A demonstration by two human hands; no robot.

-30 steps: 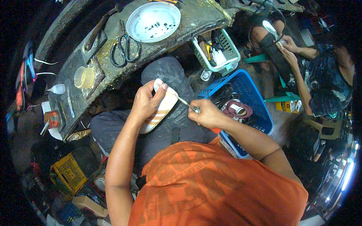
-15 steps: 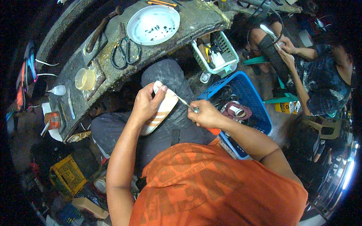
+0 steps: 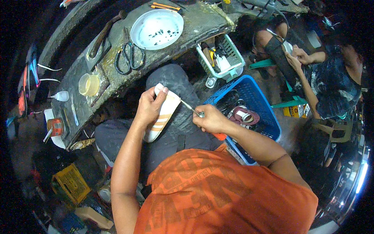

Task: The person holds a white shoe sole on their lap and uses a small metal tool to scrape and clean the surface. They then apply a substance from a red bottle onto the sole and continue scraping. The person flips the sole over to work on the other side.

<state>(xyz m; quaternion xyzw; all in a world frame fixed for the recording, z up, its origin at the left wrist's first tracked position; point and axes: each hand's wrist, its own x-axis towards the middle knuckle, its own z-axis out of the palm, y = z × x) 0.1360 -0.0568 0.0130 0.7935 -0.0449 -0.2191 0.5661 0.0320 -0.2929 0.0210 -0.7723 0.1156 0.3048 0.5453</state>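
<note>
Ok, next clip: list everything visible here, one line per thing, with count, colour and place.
shoe: one, white with orange stripes, on the lap, held by the left hand
awl-like tool: one, metal shaft, orange handle, tip at the shoe
workbench: one, grey and worn, curving across the top
plate: one, white, on the bench, small dark bits in it
scissors: one, black, on the bench
hammer: one, dark, left of the plate
cup: one, yellowish, on the bench
small basket: one, pale green, under the bench edge
blue crate: one, right of the knee, shoes inside
yellow crate: one, floor, lower left
co-worker: one, dark patterned top, upper right
left hand: gripping the shoe
right hand: closed around the tool
</note>
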